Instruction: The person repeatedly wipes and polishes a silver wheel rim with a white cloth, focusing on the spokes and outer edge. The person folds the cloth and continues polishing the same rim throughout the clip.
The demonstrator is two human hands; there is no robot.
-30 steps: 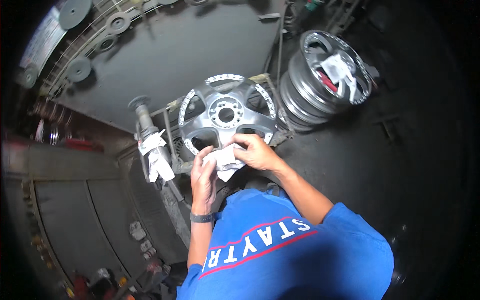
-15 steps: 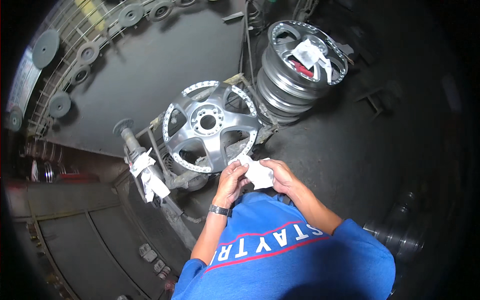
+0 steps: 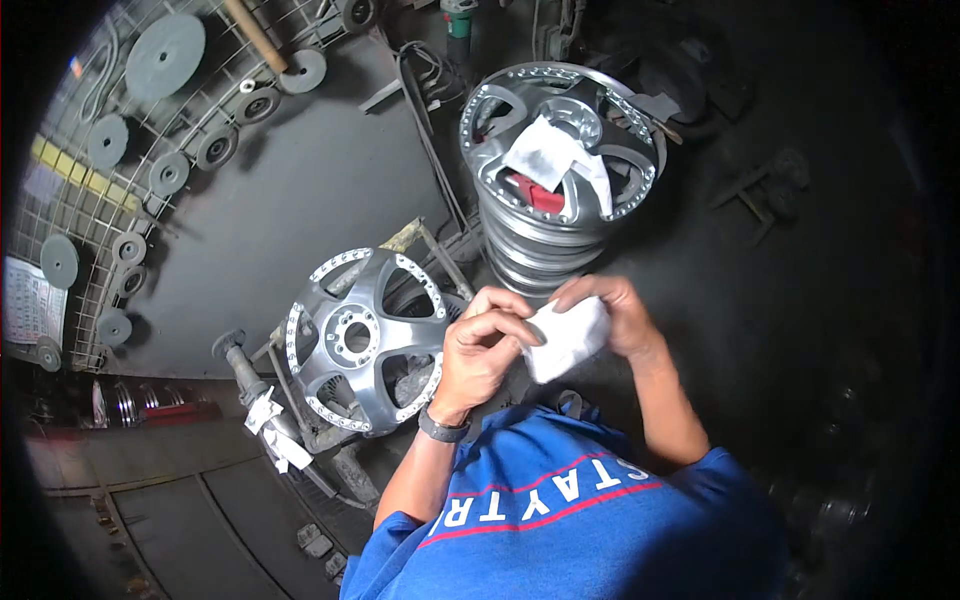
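Observation:
In front of my chest I hold a white cloth (image 3: 566, 340), bunched and folded between both hands. My left hand (image 3: 482, 350) pinches its left edge with thumb and fingers. On the other side my right hand (image 3: 622, 312), a little blurred, grips the top and right edge. Just beyond my left hand lies a silver five-spoke wheel (image 3: 408, 318) on a metal stand. Farther off, to the right, another wheel (image 3: 480, 150) tops a stack of rims, with a white cloth (image 3: 545, 153) and a red object (image 3: 538, 194) on it.
A wire rack (image 3: 215, 115) with several grey discs runs along the upper left. Beside the near wheel stands a metal post (image 3: 243, 368) with white cloths (image 3: 272, 430) draped on it. A green tool (image 3: 458, 38) sits at the back. Dark metal parts (image 3: 765, 200) lie at right.
Both hands have risen away from my body with the cloth, which is now more folded. The view has shifted, so the wheels appear lower and farther left.

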